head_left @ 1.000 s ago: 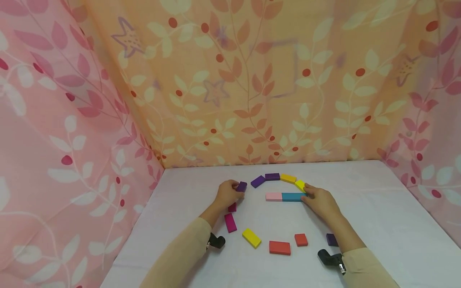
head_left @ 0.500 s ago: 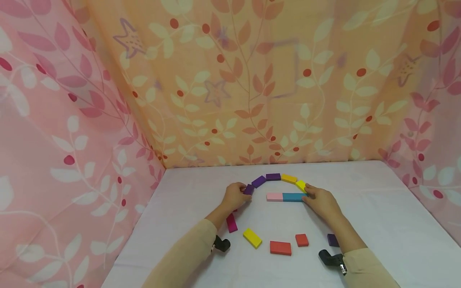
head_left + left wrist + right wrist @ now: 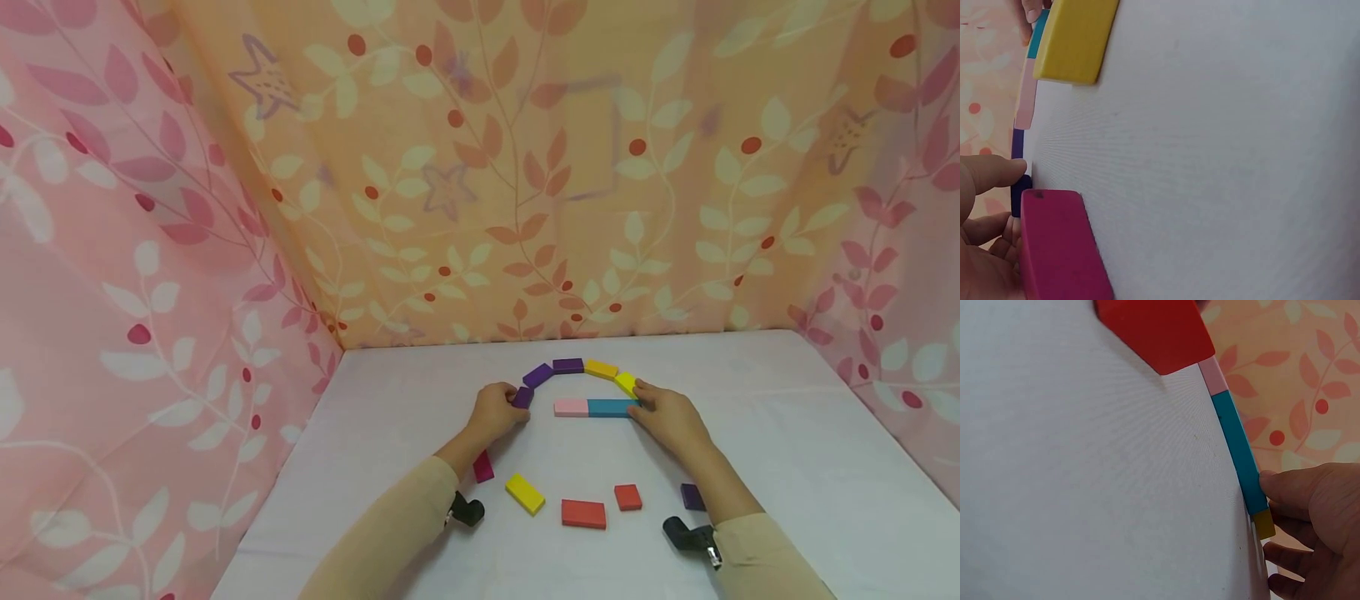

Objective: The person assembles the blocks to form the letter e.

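Observation:
My left hand point(image 3: 497, 414) pinches a small dark purple block point(image 3: 523, 397) at the left end of a curved row on the white table. In the left wrist view, finger and thumb sit on either side of this purple block point(image 3: 1020, 197). The row continues with a violet block point(image 3: 537, 376), a dark purple one point(image 3: 567, 366), an orange-yellow one point(image 3: 601, 369) and a bright yellow block point(image 3: 626, 383). My right hand point(image 3: 670, 417) holds the bright yellow block's near end, its thumb by the blue block point(image 3: 609, 408). A pink block point(image 3: 571, 407) abuts the blue one.
Nearer me lie a magenta block point(image 3: 483, 467), a yellow block point(image 3: 524, 494), a red block point(image 3: 583, 514), a smaller red block point(image 3: 627, 497) and a dark purple block point(image 3: 692, 497) partly behind the right forearm. Patterned curtains point(image 3: 517, 167) stand behind the white table point(image 3: 540, 567).
My left hand has brought the dark purple block rightward, up to the violet block at the row's left end. My right hand has stayed at the yellow block.

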The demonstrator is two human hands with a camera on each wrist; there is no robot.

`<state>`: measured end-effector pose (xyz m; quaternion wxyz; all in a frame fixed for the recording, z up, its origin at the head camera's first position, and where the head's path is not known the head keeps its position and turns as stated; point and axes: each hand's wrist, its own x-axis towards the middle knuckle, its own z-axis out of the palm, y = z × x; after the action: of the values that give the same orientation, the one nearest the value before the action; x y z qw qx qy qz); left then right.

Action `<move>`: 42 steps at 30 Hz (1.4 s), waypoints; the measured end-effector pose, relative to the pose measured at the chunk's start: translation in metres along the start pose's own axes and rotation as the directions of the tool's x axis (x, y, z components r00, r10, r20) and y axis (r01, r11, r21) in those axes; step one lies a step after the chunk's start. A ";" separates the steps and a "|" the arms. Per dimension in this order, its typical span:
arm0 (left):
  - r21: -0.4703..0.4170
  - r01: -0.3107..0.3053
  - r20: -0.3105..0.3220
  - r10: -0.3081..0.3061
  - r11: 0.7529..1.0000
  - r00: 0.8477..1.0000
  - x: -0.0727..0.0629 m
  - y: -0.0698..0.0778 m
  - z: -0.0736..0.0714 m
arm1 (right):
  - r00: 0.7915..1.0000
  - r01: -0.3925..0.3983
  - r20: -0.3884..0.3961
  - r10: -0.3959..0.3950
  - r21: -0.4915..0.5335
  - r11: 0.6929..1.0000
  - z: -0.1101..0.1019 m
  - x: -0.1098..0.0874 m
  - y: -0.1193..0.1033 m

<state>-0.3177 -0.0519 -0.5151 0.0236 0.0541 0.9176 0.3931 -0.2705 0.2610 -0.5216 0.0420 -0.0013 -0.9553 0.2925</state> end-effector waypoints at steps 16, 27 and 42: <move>0.041 -0.001 0.036 0.000 0.999 0.999 0.000 0.001 -0.004 | 1.000 0.002 0.007 -0.002 -0.006 1.000 -0.004 -0.001 -0.004; 0.058 -0.003 0.156 -0.006 0.998 0.988 0.010 -0.002 -0.013 | 1.000 0.004 0.006 -0.004 -0.006 1.000 -0.001 0.001 -0.001; 0.081 -0.024 0.210 0.007 0.996 0.978 0.018 0.000 -0.018 | 1.000 0.002 0.001 -0.002 0.001 1.000 0.000 0.000 0.000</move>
<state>-0.3371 -0.0627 -0.5033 0.1149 0.1032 0.9250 0.3471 -0.2701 0.2610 -0.5216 0.0419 -0.0002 -0.9551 0.2931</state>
